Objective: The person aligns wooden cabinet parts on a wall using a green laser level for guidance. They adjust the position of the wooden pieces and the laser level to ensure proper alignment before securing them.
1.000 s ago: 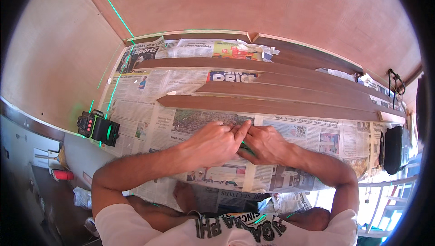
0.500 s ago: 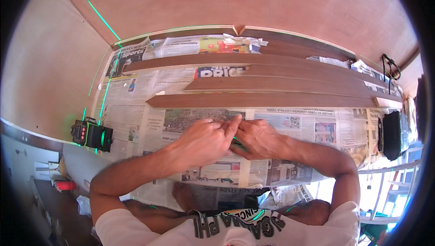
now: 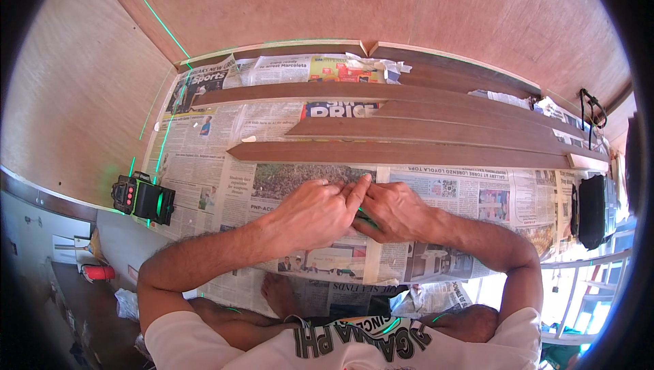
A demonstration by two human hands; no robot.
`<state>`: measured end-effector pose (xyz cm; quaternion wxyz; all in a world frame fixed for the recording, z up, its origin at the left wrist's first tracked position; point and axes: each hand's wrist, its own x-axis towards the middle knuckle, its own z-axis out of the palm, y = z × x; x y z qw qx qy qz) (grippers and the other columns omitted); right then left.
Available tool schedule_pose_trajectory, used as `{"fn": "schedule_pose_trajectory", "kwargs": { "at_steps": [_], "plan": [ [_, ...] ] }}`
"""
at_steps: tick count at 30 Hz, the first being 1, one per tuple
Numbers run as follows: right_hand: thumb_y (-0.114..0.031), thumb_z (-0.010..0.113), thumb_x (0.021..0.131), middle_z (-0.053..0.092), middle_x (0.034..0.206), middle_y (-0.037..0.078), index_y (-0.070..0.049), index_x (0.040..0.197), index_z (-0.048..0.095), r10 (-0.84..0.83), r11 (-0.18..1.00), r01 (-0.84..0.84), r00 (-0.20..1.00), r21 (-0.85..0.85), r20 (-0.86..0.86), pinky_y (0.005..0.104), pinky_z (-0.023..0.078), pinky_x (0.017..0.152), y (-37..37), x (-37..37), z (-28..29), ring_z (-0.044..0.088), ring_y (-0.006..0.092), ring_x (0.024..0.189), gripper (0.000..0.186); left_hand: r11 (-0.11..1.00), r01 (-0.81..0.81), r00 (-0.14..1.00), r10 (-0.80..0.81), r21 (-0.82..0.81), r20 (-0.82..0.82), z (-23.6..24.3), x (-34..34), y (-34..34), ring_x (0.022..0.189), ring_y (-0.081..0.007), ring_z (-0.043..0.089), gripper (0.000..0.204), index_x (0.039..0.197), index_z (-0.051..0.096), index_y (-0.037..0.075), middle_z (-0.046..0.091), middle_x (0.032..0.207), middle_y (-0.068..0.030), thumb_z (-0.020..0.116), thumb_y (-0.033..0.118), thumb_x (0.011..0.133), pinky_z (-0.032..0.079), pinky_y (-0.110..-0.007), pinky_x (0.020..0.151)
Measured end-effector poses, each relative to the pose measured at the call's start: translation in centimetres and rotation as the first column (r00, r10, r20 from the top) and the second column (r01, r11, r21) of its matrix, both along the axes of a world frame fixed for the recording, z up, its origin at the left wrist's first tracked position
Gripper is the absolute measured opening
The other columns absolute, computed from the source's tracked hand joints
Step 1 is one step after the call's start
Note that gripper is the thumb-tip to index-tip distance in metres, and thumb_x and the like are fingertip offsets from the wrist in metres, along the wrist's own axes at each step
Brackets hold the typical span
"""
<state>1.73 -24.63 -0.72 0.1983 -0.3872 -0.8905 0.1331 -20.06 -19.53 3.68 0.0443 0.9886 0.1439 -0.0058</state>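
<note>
My left hand (image 3: 319, 210) and my right hand (image 3: 393, 210) meet in front of me, above a surface spread with newspaper (image 3: 266, 191). The fingers of both are bent and pressed together; the left index finger lies against the right hand. Whatever they may pinch between them is hidden by the fingers. A green light streak falls across the right hand's inner side. Just beyond the hands lies the nearest brown wooden strip (image 3: 395, 153), its left end cut to a point. Behind it rest a second brown strip (image 3: 422, 129) and a longer strip (image 3: 340, 92).
At left stands a black laser level (image 3: 142, 198), casting green lines over the paper and plywood wall (image 3: 75, 97). A black case (image 3: 595, 212) stands at right, with a black clamp-like tool (image 3: 591, 110) behind it. White railings (image 3: 579, 295) rise at lower right.
The whole view has shifted slightly, so strips and laser level appear a little further right. Both hands stay together in nearly the same pose.
</note>
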Motion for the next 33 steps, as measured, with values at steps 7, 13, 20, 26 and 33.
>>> {"fn": "schedule_pose_trajectory", "kwargs": {
  "at_steps": [7, 13, 20, 26, 33],
  "plan": [
    [-0.032, 0.075, 0.088, 0.071, 0.097, 0.019, -0.003, 0.124, 0.063, -0.024, 1.000, 0.024, 0.999, -0.001, 0.028, 0.0464, 0.060, 0.062, 0.1, 0.0, -1.6, 0.072, 0.0365, 0.080, 0.048, 0.994, 0.044, 0.995, -0.034, 0.100, -0.099, 0.0, -0.2, 0.4, 0.064, -0.0337, 0.073, 0.091, 0.147, 0.040, -0.022, 0.071, 0.071, -0.0197, 0.072, 0.043, 0.091, 0.059, -0.046, 0.062],
    [-0.036, 0.068, 0.094, 0.072, 0.089, 0.023, 0.000, 0.117, 0.062, 0.121, 0.972, -0.128, 0.991, 0.196, 0.049, 0.0520, 0.059, 0.065, 1.4, 0.9, -3.7, 0.072, 0.0430, 0.078, 0.044, 0.999, -0.045, 0.990, 0.046, 0.012, -0.136, 1.4, 0.9, -0.1, 0.069, -0.0376, 0.072, 0.078, 0.138, 0.048, -0.017, 0.071, 0.079, -0.0234, 0.066, 0.045, 0.095, 0.060, -0.048, 0.064],
    [-0.029, 0.061, 0.095, 0.069, 0.083, 0.032, 0.003, 0.084, 0.070, -0.015, 0.999, 0.019, 0.994, -0.034, 0.110, 0.0608, 0.055, 0.063, 0.3, 0.6, -0.7, 0.071, 0.0485, 0.077, 0.035, 0.994, -0.110, 0.974, 0.103, -0.027, -0.202, 4.9, 1.6, -2.0, 0.085, -0.0348, 0.072, 0.046, 0.124, 0.061, -0.014, 0.070, 0.096, -0.0263, 0.063, 0.025, 0.101, 0.060, -0.045, 0.075],
    [-0.028, 0.060, 0.094, 0.069, 0.079, 0.030, 0.002, 0.081, 0.069, -0.014, 0.999, 0.017, 0.996, -0.037, 0.089, 0.0594, 0.056, 0.060, -0.9, 0.2, 0.8, 0.071, 0.0484, 0.074, 0.034, 0.995, -0.097, 0.968, 0.096, 0.005, -0.233, 4.9, 1.9, -2.1, 0.078, -0.0370, 0.073, 0.063, 0.129, 0.057, -0.016, 0.071, 0.086, -0.0247, 0.068, 0.037, 0.096, 0.060, -0.046, 0.070],
    [-0.034, 0.066, 0.094, 0.070, 0.086, 0.028, 0.003, 0.108, 0.062, 0.087, 0.995, -0.092, 0.987, 0.035, 0.132, 0.0547, 0.058, 0.063, 2.4, 0.5, -3.8, 0.071, 0.0455, 0.076, 0.039, 0.998, -0.008, 0.969, 0.024, 0.068, -0.245, 2.3, 0.4, -1.4, 0.071, -0.0396, 0.074, 0.084, 0.136, 0.052, -0.019, 0.072, 0.076, -0.0229, 0.072, 0.050, 0.091, 0.061, -0.048, 0.064]
  ]
}}
